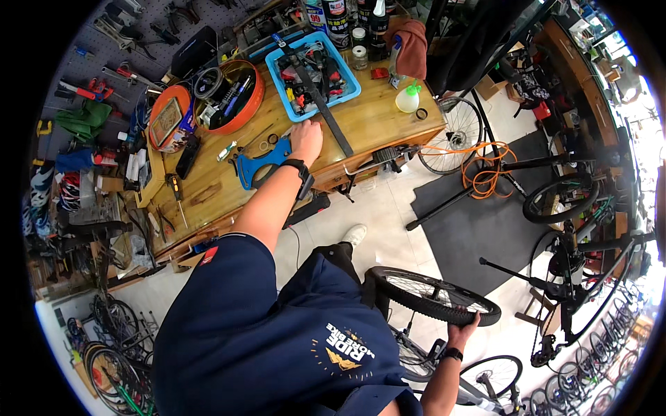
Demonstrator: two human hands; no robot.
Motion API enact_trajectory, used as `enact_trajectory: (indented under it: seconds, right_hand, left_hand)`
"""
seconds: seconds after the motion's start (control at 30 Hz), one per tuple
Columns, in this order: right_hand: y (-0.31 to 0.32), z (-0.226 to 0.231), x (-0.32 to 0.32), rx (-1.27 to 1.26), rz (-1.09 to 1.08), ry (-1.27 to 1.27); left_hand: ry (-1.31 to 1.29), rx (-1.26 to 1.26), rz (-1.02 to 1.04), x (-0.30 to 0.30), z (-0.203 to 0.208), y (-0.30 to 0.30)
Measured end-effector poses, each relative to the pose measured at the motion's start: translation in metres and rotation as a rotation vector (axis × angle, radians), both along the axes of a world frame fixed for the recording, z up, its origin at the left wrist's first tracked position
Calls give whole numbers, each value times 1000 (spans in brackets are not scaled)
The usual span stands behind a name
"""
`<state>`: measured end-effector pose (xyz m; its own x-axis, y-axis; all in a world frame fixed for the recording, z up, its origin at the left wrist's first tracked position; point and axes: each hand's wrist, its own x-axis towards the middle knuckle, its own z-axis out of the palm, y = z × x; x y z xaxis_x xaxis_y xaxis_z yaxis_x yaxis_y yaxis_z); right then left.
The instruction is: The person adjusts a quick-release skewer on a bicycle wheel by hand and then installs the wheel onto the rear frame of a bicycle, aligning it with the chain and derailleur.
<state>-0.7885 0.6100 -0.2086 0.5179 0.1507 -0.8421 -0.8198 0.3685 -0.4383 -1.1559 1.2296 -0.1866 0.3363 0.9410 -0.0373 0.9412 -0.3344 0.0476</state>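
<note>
My right hand (463, 331) grips the knobby tyre of a bicycle wheel (436, 295), which is held tilted beside my body. The fingers curl around the tyre at its lower right edge. Over on the wooden workbench (374, 118), my left hand (306, 142) is closed at the end of a flat, blue, arched tool (262, 163). Its fingertips are partly hidden, and the tool lies at the bench's front edge. Just beyond that hand stands a blue tray (353, 90) of small parts, with a long dark bar (321, 104) lying across it.
An orange round tin (251, 114) of tools and a screwdriver (177, 191) lie on the bench's left part. A white squeeze bottle (408, 99) stands at the right end. On the floor are a dark mat (465, 236), an orange hose (485, 173) and several bicycles.
</note>
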Motion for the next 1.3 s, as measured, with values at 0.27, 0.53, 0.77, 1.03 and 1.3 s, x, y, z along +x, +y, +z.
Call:
enact_trajectory:
  seconds: [0.27, 0.53, 0.77, 1.03, 1.3]
  right_hand:
    - [69, -58, -40, 192, 208, 60]
    - [92, -30, -54, 89, 229, 64]
    - [103, -52, -64, 141, 342, 78]
    - [133, -51, -74, 107, 425, 68]
    - [144, -49, -80, 110, 528, 29]
  left_hand:
    - [134, -274, -229, -20, 0, 39]
    - [-105, -182, -244, -24, 16, 3]
    - [-281, -52, -34, -59, 41, -43]
    - [-316, 94, 378, -235, 23, -46]
    - [-236, -83, 712, -296, 10, -30]
